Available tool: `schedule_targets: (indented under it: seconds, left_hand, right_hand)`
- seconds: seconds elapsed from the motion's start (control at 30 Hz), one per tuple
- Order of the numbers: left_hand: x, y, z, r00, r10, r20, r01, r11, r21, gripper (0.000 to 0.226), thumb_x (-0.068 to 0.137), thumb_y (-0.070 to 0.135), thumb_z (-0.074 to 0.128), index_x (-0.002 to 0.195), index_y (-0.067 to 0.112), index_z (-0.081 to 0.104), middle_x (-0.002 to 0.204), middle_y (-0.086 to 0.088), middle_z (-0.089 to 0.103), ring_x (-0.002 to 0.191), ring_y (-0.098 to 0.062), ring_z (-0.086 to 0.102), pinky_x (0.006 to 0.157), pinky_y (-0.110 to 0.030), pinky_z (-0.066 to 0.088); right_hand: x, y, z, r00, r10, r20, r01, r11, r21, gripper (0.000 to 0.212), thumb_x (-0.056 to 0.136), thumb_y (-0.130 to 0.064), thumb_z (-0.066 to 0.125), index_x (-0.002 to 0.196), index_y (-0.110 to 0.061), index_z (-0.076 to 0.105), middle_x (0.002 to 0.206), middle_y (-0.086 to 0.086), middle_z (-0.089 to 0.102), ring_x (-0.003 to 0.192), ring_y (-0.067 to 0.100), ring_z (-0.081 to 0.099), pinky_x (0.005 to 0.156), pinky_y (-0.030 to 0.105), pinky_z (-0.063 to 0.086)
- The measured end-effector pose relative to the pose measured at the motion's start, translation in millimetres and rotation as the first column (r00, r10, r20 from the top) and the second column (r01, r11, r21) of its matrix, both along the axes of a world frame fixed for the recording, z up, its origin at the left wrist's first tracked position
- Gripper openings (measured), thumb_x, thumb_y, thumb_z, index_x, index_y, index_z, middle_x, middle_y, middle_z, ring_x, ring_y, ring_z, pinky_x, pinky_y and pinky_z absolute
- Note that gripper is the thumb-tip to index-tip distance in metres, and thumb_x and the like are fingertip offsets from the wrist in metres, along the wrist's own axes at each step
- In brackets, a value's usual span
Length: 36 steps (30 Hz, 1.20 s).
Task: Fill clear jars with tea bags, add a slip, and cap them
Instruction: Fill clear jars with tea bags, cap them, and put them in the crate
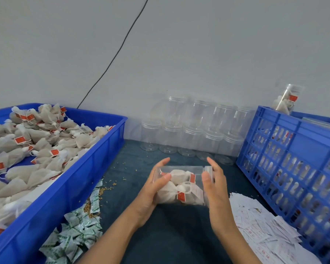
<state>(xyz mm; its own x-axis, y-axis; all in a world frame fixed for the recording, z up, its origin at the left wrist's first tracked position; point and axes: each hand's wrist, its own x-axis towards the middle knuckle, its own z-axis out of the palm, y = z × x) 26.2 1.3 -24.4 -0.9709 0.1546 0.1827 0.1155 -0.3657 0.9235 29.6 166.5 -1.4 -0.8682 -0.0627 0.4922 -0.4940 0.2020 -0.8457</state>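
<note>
Head view looks down on a dark teal table (160,231) where a clear jar (181,184) lies on its side between both hands, packed with pale tea bags (171,195) bearing red tags. The left hand (152,189) cups the jar's base end, thumb laid over the wall and fingers curved round it; the right hand (215,189) holds the mouth end, fingers straight and thumb against the rim, and whether a cap sits there is hard to say through the clear plastic. To the left stands a blue tray (74,183) heaped with loose tea bags (36,149), and just beside its near wall lies a pile of green-and-white sachets (74,237), with some scattered grain (107,189) close by. Two stacked rows of empty jars (194,130) stand against the wall behind the hands. A spread of white slips (265,231) lies at the right, touching a blue slotted crate (297,168) holding filled jars; one filled jar (286,100) rises above its rim.
</note>
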Motion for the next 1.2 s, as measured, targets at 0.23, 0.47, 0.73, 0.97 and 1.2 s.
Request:
schedule_targets:
  seconds: [0.23, 0.47, 0.73, 0.97, 1.2]
  left_hand:
    - [-0.4, -0.2, 1.3, 0.998, 0.009, 0.061, -0.009, 1.0, -0.004, 0.059, 0.072, 0.056, 0.061, 0.124, 0.028, 0.058, 0.109, -0.007, 0.069, 0.08, -0.018, 0.066, 0.055, -0.029, 0.048]
    - [-4.4, -11.3, 0.0, 0.943, -0.128, 0.307, 0.147, 0.988, -0.041, 0.05, 0.076, 0.065, 0.051, 0.078, 0.018, 0.071, 0.063, -0.005, 0.061, 0.051, -0.02, 0.053, 0.047, -0.022, 0.035]
    - [-3.2, -3.0, -5.7, 0.974, -0.116, 0.196, 0.102, 0.992, 0.077, 0.052, 0.075, 0.064, 0.056, 0.092, 0.017, 0.071, 0.07, -0.007, 0.062, 0.056, -0.019, 0.054, 0.049, -0.026, 0.036]
    - [2.5, 7.8, -3.9, 0.992, 0.123, -0.026, -0.122, 0.992, 0.033, 0.057, 0.076, 0.06, 0.053, 0.121, 0.026, 0.059, 0.104, -0.012, 0.069, 0.076, -0.022, 0.065, 0.057, -0.03, 0.048]
    - [3.3, 7.8, -2.5, 0.953, 0.192, -0.235, -0.199, 0.98, -0.01, 0.063, 0.075, 0.045, 0.061, 0.136, 0.039, 0.047, 0.125, -0.017, 0.06, 0.118, -0.035, 0.057, 0.106, -0.048, 0.042]
  right_hand:
    - [-1.3, 6.7, 3.1, 0.99, -0.027, -0.141, 0.042, 0.994, 0.101, 0.048, 0.085, -0.064, 0.046, 0.132, -0.054, 0.041, 0.117, -0.022, 0.045, 0.118, -0.002, 0.046, 0.098, 0.013, 0.035]
    - [-1.1, 23.0, 7.2, 0.857, 0.228, -0.463, 0.04, 0.865, 0.499, 0.065, 0.08, -0.028, 0.055, 0.143, -0.031, 0.041, 0.129, -0.004, 0.041, 0.121, 0.021, 0.047, 0.104, 0.018, 0.033]
    - [2.0, 4.4, -1.1, 0.936, 0.029, -0.349, 0.096, 0.937, 0.335, 0.053, 0.09, -0.042, 0.042, 0.143, -0.043, 0.035, 0.133, -0.018, 0.038, 0.125, 0.013, 0.041, 0.099, 0.005, 0.025]
    - [8.5, 3.7, 7.1, 0.95, 0.011, -0.311, 0.053, 0.979, 0.197, 0.049, 0.092, -0.043, 0.042, 0.141, -0.038, 0.041, 0.135, -0.018, 0.04, 0.131, 0.004, 0.039, 0.102, 0.007, 0.027]
    - [7.6, -5.3, 6.2, 0.991, -0.036, 0.129, 0.059, 0.983, -0.175, 0.036, 0.088, -0.055, 0.046, 0.124, -0.051, 0.05, 0.128, -0.018, 0.05, 0.121, 0.009, 0.052, 0.107, 0.039, 0.04]
